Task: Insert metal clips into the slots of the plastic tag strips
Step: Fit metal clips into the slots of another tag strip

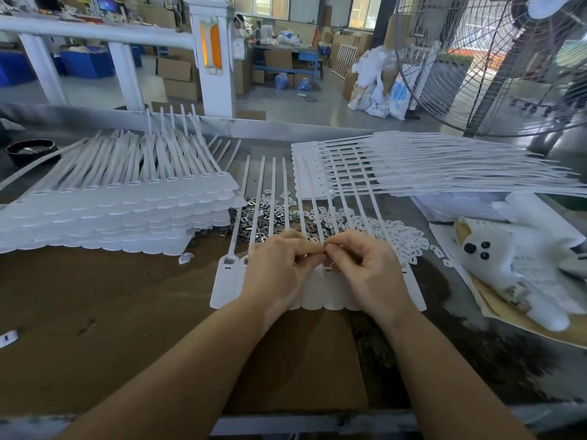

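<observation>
Fingertips of the left hand (279, 265) and right hand (365, 268) meet over the tag strip (227, 285) lying flat on the bench (95, 296), each grip pinched closed on something tiny, probably a metal clip, though it is too small to tell. For a clean insert, square the clip over the slot and press straight down while the strip stays flat. Spare metal clips (254, 217) lie heaped just behind, within reach.

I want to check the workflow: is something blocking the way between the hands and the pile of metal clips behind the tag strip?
Yes, partly. The strip's thin tails rise over the pile of metal clips, so the left hand and right hand must reach between them.
</observation>
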Action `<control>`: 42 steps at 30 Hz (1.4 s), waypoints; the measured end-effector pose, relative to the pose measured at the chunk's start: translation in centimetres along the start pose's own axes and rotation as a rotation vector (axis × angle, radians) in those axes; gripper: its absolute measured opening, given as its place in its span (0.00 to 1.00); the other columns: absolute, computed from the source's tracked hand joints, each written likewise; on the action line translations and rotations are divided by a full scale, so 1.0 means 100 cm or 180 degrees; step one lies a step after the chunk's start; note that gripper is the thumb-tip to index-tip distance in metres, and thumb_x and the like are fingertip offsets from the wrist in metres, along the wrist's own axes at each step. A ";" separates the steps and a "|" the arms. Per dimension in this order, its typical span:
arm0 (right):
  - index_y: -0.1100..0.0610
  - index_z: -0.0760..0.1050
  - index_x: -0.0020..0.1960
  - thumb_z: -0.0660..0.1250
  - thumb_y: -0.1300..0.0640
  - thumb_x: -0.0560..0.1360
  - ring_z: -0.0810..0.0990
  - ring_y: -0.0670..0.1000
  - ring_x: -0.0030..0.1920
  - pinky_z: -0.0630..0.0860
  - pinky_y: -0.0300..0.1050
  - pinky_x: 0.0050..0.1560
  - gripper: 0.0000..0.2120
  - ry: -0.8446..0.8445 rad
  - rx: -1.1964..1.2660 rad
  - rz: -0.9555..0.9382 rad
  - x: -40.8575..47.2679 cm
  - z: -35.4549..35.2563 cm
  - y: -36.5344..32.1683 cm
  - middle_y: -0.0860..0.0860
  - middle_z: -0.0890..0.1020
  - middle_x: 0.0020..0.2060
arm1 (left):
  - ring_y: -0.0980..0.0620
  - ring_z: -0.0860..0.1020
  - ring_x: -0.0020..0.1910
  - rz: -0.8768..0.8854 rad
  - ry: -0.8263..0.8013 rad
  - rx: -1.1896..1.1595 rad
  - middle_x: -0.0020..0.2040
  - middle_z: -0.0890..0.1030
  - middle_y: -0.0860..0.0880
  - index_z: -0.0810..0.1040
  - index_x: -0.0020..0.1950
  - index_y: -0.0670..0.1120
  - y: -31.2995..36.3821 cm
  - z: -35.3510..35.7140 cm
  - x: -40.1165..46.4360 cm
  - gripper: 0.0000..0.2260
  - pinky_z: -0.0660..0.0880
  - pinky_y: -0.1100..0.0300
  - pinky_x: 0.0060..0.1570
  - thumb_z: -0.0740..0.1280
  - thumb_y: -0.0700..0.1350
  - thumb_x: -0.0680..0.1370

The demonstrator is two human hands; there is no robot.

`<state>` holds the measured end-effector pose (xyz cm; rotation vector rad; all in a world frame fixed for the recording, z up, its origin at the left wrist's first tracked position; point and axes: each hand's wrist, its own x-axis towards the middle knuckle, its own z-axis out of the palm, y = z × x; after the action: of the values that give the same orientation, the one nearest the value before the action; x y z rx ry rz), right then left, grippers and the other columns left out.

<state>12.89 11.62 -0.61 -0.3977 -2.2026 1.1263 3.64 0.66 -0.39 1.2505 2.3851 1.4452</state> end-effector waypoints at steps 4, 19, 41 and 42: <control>0.56 0.80 0.45 0.69 0.66 0.72 0.82 0.44 0.40 0.76 0.31 0.42 0.06 -0.0013 0.0420 0.0222 0.000 -0.003 -0.003 0.49 0.84 0.38 | 0.57 0.75 0.41 0.0033 -0.0007 0.0033 0.41 0.77 0.58 0.84 0.51 0.52 0.000 0.001 0.000 0.08 0.73 0.56 0.50 0.71 0.47 0.73; 0.55 0.80 0.41 0.70 0.63 0.72 0.79 0.43 0.39 0.73 0.28 0.40 0.05 0.0453 -0.0495 0.0649 0.011 -0.032 -0.001 0.46 0.81 0.36 | 0.60 0.65 0.49 0.0244 -0.0261 0.0945 0.45 0.70 0.64 0.81 0.51 0.60 -0.008 0.007 0.002 0.07 0.59 0.59 0.55 0.65 0.52 0.77; 0.51 0.82 0.34 0.74 0.60 0.68 0.76 0.39 0.37 0.69 0.29 0.37 0.07 -0.0387 -0.1417 0.0937 0.018 -0.048 0.000 0.40 0.79 0.33 | 0.56 0.69 0.54 0.0230 -0.0293 0.0977 0.46 0.71 0.62 0.81 0.52 0.60 -0.004 0.005 0.001 0.08 0.61 0.57 0.58 0.64 0.51 0.78; 0.50 0.81 0.33 0.74 0.60 0.68 0.78 0.40 0.38 0.71 0.32 0.38 0.08 -0.0327 -0.1317 0.0960 0.018 -0.048 0.000 0.42 0.80 0.34 | 0.56 0.69 0.53 0.0231 -0.0298 0.0975 0.46 0.71 0.62 0.81 0.52 0.60 -0.004 0.006 0.001 0.08 0.61 0.57 0.58 0.64 0.51 0.78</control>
<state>14.67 15.55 2.19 -0.8901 -2.5283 0.8434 3.58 1.05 -0.95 1.4461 2.5917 1.0363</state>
